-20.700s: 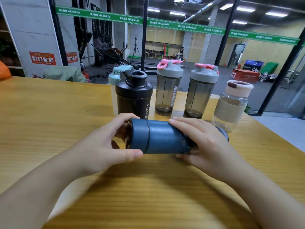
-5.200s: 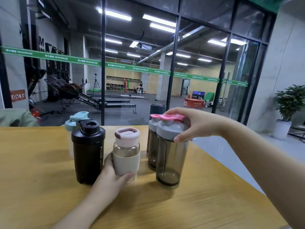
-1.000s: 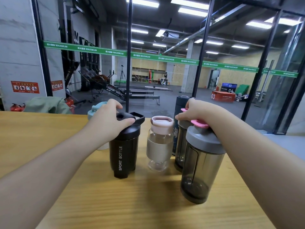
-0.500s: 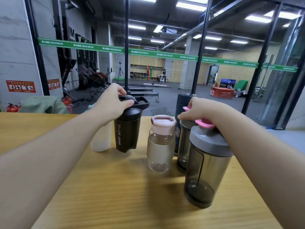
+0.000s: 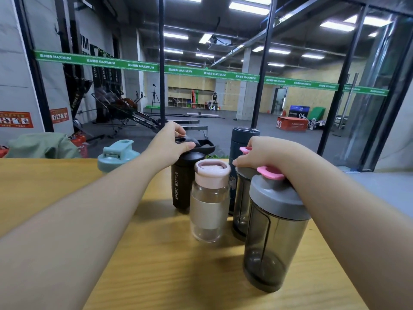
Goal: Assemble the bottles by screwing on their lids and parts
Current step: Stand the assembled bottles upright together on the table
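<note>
My left hand [image 5: 168,148] grips the lid of the black sport bottle [image 5: 182,191], which stands just behind the clear glass bottle with a pink lid [image 5: 210,202]. My right hand [image 5: 263,156] curls over the lid of the rear smoky shaker [image 5: 241,202]; a pink flip cap peeks out beside its fingers. In front of it stands a second smoky shaker [image 5: 274,233] with a grey lid and pink cap, under my right wrist. A dark blue bottle [image 5: 243,137] stands upright at the back. A mint-lidded bottle [image 5: 118,155] stands to the left, partly hidden by my left arm.
The wooden table [image 5: 44,182] stretches to the left and toward me. Its right edge runs close beside the front shaker. A green bundle [image 5: 42,145] lies beyond the far edge, and a glass wall stands behind the table.
My left hand carried the black bottle rightward, from beside the mint bottle to just behind the glass bottle. My right hand has stayed on the rear shaker's lid.
</note>
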`<state>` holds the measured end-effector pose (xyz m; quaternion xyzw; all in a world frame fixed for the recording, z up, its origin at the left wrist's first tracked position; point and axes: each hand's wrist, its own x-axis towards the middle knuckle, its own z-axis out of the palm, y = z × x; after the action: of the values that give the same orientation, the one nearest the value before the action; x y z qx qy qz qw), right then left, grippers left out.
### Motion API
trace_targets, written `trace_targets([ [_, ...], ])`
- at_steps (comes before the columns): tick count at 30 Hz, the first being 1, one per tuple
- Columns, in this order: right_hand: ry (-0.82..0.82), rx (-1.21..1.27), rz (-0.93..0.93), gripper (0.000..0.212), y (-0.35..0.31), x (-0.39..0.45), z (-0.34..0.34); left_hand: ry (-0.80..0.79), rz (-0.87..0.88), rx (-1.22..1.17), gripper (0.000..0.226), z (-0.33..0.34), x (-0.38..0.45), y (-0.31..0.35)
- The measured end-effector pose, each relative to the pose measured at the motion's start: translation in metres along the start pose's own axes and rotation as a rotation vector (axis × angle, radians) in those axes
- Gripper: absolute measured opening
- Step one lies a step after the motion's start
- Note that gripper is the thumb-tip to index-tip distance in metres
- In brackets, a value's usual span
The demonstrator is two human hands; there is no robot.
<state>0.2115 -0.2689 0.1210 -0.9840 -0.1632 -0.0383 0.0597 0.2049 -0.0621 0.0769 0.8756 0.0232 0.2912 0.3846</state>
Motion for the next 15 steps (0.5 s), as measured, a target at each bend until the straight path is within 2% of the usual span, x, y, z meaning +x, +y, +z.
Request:
trace_targets([
  [11,-0.008,0.011,-0.018,0.034,-0.001,-0.003,-0.001,-0.064,-0.009,-0.022,0.037,0.018,0.004,0.002],
  [15,-0.072,-0.001,-0.012,0.032,-0.002,-0.006,-0.002,-0.077,-0.005,-0.033,0.037,0.022,0.004,0.002],
])
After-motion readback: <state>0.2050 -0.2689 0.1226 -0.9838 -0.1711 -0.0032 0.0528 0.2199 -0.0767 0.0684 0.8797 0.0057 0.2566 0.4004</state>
